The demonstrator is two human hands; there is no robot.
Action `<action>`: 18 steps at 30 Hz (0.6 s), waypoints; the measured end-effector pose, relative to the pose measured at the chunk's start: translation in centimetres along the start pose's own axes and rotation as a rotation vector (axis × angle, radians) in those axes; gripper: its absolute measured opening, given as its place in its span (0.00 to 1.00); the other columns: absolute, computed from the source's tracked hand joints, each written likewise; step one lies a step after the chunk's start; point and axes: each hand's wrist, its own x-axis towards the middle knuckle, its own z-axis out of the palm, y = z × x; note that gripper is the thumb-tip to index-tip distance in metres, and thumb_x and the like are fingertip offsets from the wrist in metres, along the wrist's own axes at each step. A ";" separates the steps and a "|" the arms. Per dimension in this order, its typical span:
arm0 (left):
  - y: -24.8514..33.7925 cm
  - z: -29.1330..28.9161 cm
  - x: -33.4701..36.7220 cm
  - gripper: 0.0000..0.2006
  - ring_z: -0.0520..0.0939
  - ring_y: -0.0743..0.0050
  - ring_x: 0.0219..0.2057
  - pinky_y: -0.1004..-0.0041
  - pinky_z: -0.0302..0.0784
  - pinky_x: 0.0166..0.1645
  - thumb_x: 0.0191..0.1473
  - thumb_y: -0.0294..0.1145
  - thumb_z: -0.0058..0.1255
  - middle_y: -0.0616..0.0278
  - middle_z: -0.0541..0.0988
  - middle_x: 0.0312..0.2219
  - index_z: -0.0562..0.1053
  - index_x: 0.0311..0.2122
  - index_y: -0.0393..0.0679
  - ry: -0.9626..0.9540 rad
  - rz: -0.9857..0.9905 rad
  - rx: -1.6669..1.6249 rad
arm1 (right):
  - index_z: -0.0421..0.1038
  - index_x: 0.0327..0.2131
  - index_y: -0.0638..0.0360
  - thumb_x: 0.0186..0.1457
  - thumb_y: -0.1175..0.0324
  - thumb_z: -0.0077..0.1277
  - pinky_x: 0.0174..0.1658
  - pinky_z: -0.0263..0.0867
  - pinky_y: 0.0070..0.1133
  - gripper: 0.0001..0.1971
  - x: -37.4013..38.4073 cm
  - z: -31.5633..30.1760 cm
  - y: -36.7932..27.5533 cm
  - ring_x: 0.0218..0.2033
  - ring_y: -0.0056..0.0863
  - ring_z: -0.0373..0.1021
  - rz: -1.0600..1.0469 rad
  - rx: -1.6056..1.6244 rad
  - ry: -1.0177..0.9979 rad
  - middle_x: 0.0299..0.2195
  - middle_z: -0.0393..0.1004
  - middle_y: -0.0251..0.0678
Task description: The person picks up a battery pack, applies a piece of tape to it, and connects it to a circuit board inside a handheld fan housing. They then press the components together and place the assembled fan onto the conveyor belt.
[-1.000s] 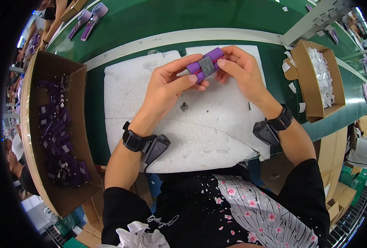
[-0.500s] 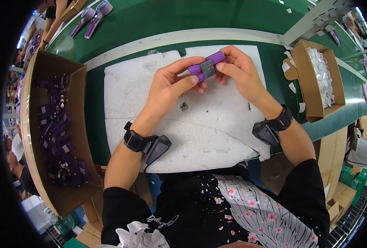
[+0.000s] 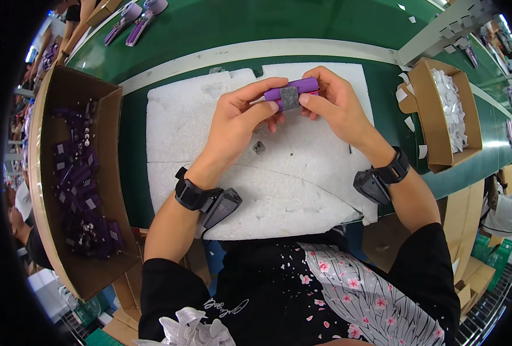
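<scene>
My left hand (image 3: 233, 118) and right hand (image 3: 339, 111) grip the purple bundle (image 3: 306, 85), now turned nearer level, its grey band (image 3: 290, 98) showing between my thumbs.

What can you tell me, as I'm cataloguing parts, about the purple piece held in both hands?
The purple piece shows two smooth, plastic-looking cylinders side by side, with a fuzzy, felt-like grey band across their middle. A little red shows between them, right of the band. It lies nearly level from left to right, over the white foam sheet. The left hand grips its left end, and the right hand its right, thumb near the band. Fingers hide its underside.
</scene>
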 end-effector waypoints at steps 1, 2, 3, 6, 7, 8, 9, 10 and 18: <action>0.0 0.0 0.0 0.19 0.75 0.75 0.29 0.77 0.70 0.29 0.49 0.21 0.44 0.57 0.75 0.34 0.67 0.49 0.35 -0.004 0.003 0.007 | 0.63 0.37 0.61 0.51 0.69 0.47 0.29 0.62 0.14 0.10 0.0 0.0 0.0 0.27 0.16 0.66 0.004 -0.011 -0.006 0.29 0.68 0.31; 0.0 0.1 0.0 0.19 0.75 0.75 0.29 0.77 0.70 0.29 0.49 0.21 0.44 0.57 0.75 0.34 0.67 0.49 0.35 -0.004 0.001 0.006 | 0.63 0.37 0.61 0.51 0.69 0.47 0.29 0.62 0.14 0.10 0.0 -0.1 0.0 0.27 0.16 0.66 0.009 -0.021 -0.013 0.29 0.68 0.30; 0.0 0.1 0.0 0.19 0.75 0.75 0.29 0.77 0.70 0.29 0.49 0.21 0.44 0.58 0.75 0.34 0.67 0.49 0.35 0.000 -0.002 0.017 | 0.63 0.37 0.61 0.51 0.69 0.47 0.29 0.62 0.14 0.10 0.0 -0.1 0.1 0.27 0.16 0.66 0.010 -0.020 -0.013 0.29 0.68 0.30; 0.0 0.1 0.0 0.18 0.75 0.75 0.29 0.77 0.70 0.29 0.49 0.21 0.44 0.58 0.75 0.34 0.68 0.48 0.35 0.008 -0.008 0.040 | 0.63 0.37 0.61 0.51 0.69 0.46 0.30 0.62 0.14 0.10 0.1 -0.1 0.1 0.27 0.16 0.66 0.018 -0.023 -0.025 0.29 0.68 0.30; 0.0 0.1 0.1 0.18 0.75 0.75 0.29 0.77 0.70 0.29 0.49 0.21 0.43 0.58 0.75 0.34 0.68 0.48 0.36 0.005 -0.008 0.035 | 0.63 0.37 0.61 0.51 0.69 0.46 0.30 0.62 0.14 0.10 0.1 -0.2 0.1 0.27 0.16 0.66 0.017 -0.022 -0.026 0.29 0.68 0.30; 0.0 0.1 0.1 0.18 0.75 0.75 0.28 0.78 0.69 0.29 0.49 0.21 0.43 0.58 0.74 0.34 0.68 0.48 0.36 0.001 -0.007 0.030 | 0.63 0.37 0.61 0.51 0.69 0.46 0.30 0.62 0.14 0.10 0.1 -0.2 0.1 0.27 0.16 0.66 0.025 -0.010 -0.024 0.29 0.68 0.30; 0.0 0.1 0.1 0.18 0.75 0.75 0.28 0.78 0.69 0.29 0.49 0.21 0.43 0.58 0.74 0.34 0.68 0.48 0.36 -0.002 -0.006 0.024 | 0.63 0.37 0.61 0.51 0.70 0.45 0.30 0.62 0.14 0.10 0.1 -0.3 0.2 0.27 0.16 0.66 0.033 0.001 -0.023 0.29 0.68 0.30; -0.1 0.1 0.1 0.18 0.75 0.75 0.28 0.78 0.69 0.29 0.49 0.21 0.43 0.58 0.74 0.34 0.68 0.48 0.36 -0.001 -0.007 0.025 | 0.63 0.37 0.61 0.51 0.70 0.45 0.30 0.62 0.14 0.10 0.1 -0.3 0.2 0.27 0.16 0.66 0.042 0.012 -0.020 0.29 0.68 0.30; 0.0 0.2 0.2 0.17 0.74 0.79 0.27 0.79 0.71 0.30 0.49 0.20 0.41 0.61 0.75 0.33 0.70 0.46 0.36 0.022 0.002 -0.022 | 0.63 0.38 0.63 0.52 0.69 0.42 0.29 0.61 0.14 0.11 0.4 -0.6 0.5 0.26 0.16 0.66 0.033 0.029 -0.037 0.27 0.68 0.31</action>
